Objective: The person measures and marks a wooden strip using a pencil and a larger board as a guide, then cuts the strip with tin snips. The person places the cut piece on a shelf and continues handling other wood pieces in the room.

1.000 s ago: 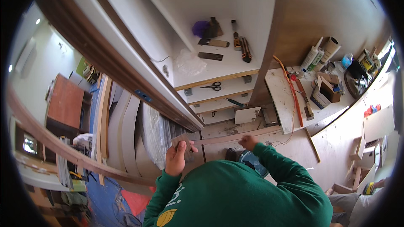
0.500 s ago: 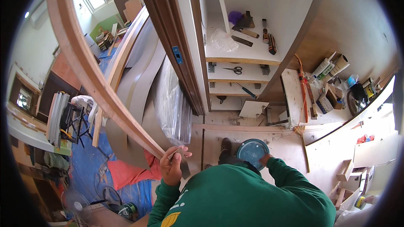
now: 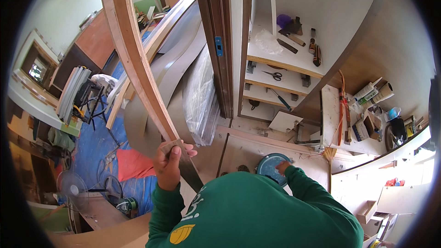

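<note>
My left hand [image 3: 169, 166] is closed on a flat brown wooden strip [image 3: 189, 170], thumb lying along its near end. That end meets the lower end of a long pale wooden post [image 3: 138, 59], which appears bent in the fisheye view. I cannot tell whether the fingers also grip the post. Ahead of my body on the right, my right hand [image 3: 283, 167] reaches over a round teal bucket or lid [image 3: 268, 164], fingers bunched at its surface. What they hold, if anything, is too small to make out.
Past the brown door frame [image 3: 218, 27], shelves [image 3: 275, 66] hold scissors [image 3: 274, 75], putty knives and plastic. Tubes and a box crowd the side counter [image 3: 333, 124]. At left, plastic-wrapped panels [image 3: 200, 105] lean near a blue floor sheet [image 3: 94, 156], a red cloth [image 3: 134, 163] and a fan [image 3: 73, 190].
The head view has turned, shifting the shelves and panels rightward. My right hand has moved from the teal round thing's rim in over its surface. More of the brown strip shows in my left hand.
</note>
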